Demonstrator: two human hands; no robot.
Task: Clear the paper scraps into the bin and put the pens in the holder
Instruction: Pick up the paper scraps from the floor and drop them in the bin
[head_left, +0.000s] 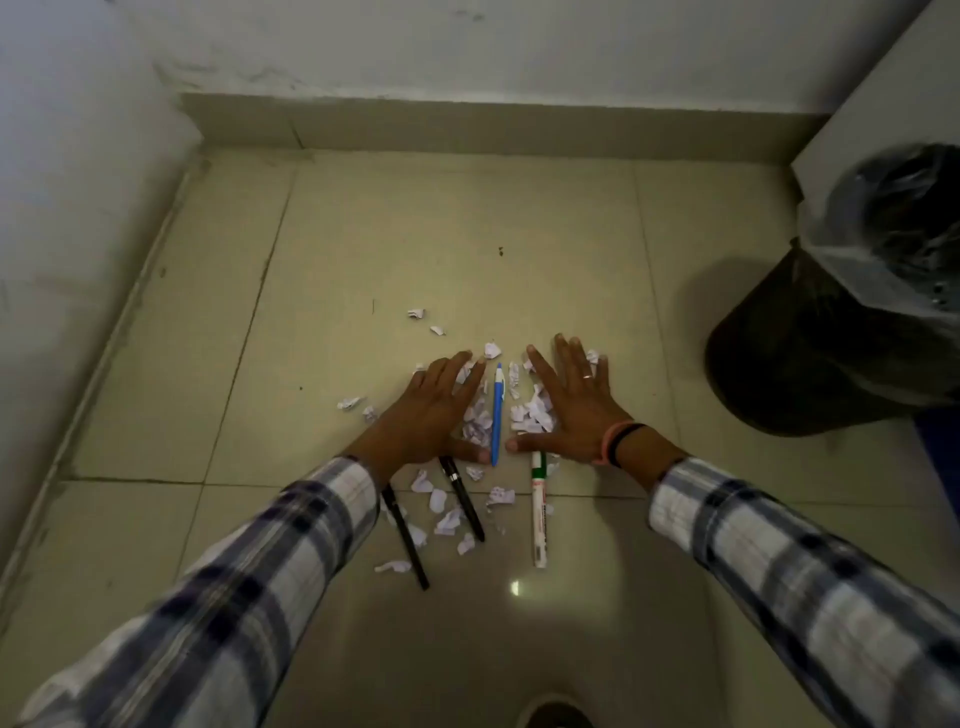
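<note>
Several white paper scraps (531, 413) lie scattered on the beige floor tiles. My left hand (434, 413) and my right hand (571, 402) rest flat on the floor with fingers spread, one on each side of a blue and white pen (497, 413). Scraps lie between the palms and partly under the fingers. Nearer to me lie two black pens (462, 499) (408, 540) and a white marker with a green cap (538, 512), with more scraps (449, 519) around them. A dark bin (810, 343) with a clear plastic liner stands at the right. No pen holder is in view.
White walls with a beige skirting (467, 124) close off the back and the left side. A white cabinet or panel (883, 104) rises behind the bin. A few stray scraps (415, 313) lie farther out. A shoe tip (556, 714) shows at the bottom edge.
</note>
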